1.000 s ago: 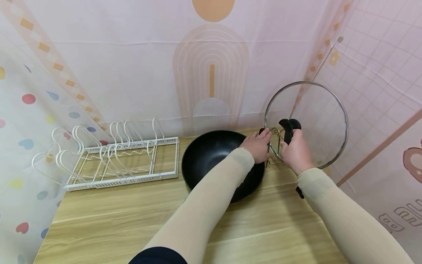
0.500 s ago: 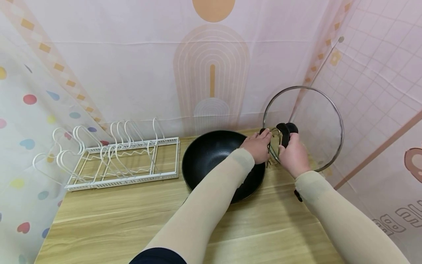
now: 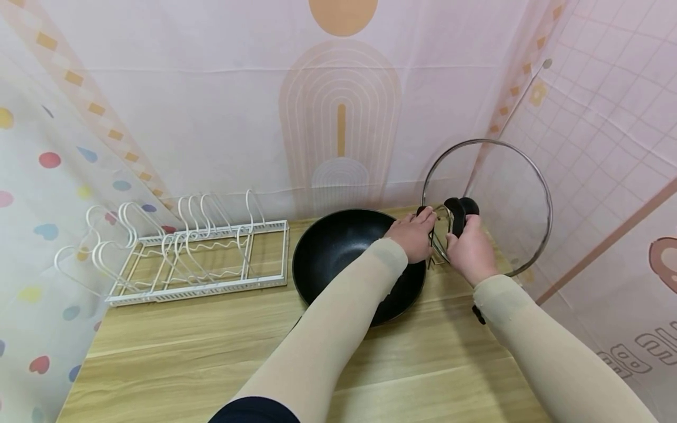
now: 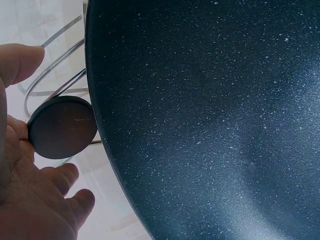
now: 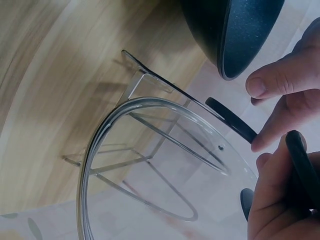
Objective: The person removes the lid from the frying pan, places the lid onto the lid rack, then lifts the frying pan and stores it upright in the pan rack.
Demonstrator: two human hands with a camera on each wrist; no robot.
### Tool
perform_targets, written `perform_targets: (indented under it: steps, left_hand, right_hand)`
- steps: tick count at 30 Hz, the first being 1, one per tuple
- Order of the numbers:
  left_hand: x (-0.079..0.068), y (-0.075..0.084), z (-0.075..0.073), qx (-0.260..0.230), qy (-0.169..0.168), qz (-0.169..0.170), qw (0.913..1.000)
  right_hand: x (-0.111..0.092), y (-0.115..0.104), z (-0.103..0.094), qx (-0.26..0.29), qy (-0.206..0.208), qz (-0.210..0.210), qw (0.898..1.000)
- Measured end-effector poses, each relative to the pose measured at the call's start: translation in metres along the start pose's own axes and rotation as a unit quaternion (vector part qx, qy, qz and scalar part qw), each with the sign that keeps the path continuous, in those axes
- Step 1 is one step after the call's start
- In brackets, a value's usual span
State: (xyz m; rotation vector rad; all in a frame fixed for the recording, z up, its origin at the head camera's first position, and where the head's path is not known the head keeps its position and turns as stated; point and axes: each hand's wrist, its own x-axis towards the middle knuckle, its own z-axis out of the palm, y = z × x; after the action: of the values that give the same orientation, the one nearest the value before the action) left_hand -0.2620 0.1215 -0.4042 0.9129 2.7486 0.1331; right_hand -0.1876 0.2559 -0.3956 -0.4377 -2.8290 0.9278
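Observation:
My right hand (image 3: 472, 249) grips the black handle (image 3: 455, 216) of a glass lid (image 3: 515, 194) with a metal rim. The lid stands nearly upright, its lower rim among the wires of a small metal rack (image 5: 145, 150) in the right wrist view. My left hand (image 3: 411, 235) reaches across a black wok (image 3: 338, 235), fingers extended toward the rack. In the left wrist view its fingertips touch the edge of a black disc (image 4: 62, 127) at the rack's end, the thumb apart from it. The wok's speckled inside (image 4: 210, 120) fills most of that view.
A white wire rack (image 3: 195, 288) with several curved dividers stands at the left of the wooden table (image 3: 211, 352). Patterned curtains (image 3: 222, 117) hang behind and at both sides. My left forearm passes over the wok, partly hiding it.
My right hand and the lid have moved slightly down and left, then stayed nearly still over the last half second. My left hand has kept its place at the small rack.

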Motion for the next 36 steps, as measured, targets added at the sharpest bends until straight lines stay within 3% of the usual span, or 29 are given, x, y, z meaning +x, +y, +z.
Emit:
perform_targets:
  steps: [18, 27, 36]
  left_hand:
    - [0.005, -0.002, 0.002, -0.009, -0.011, -0.008, 0.9999]
    - [0.006, -0.002, 0.004, -0.008, -0.009, -0.003, 0.9999]
    - [0.011, -0.005, 0.006, -0.005, -0.011, -0.002, 0.9999]
  right_hand:
    - [0.005, -0.007, -0.003, -0.016, -0.051, 0.006, 0.999]
    - [0.008, -0.013, -0.004, -0.009, -0.106, 0.017, 0.994]
    - [0.016, -0.015, -0.003, -0.024, -0.098, 0.009, 0.995]
